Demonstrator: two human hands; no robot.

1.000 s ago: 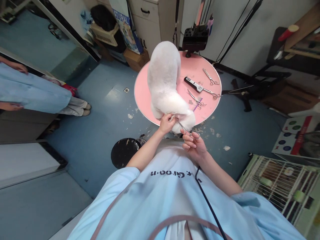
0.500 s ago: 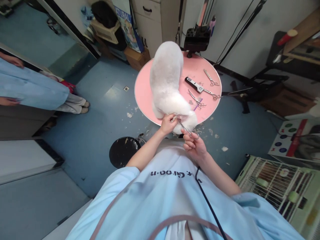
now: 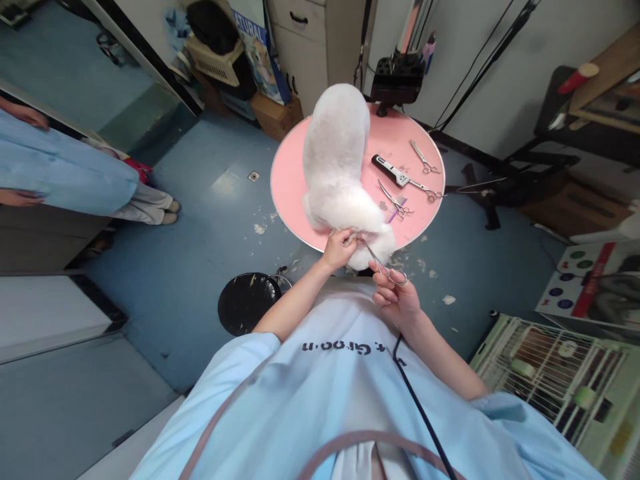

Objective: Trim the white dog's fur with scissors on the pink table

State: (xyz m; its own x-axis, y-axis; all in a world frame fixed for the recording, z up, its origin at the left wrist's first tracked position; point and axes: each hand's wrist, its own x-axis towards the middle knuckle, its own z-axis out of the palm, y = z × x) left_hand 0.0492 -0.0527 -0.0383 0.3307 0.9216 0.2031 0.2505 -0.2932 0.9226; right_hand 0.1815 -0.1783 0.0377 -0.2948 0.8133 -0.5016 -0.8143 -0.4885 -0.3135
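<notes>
Right hand (image 3: 399, 298) shifted rightward (scissors (image 3: 373, 254) held); left hand (image 3: 340, 249) grips dog (image 3: 336, 150).

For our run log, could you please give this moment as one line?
left hand: touching white animal | right hand: holding scissors | white animal: on pink table

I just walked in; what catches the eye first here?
Probably the white, fluffy animal on the round pink table. The left hand grips its near end while the right hand holds scissors pointing toward it. On the table's right side lie more scissors and a clipper.
</notes>
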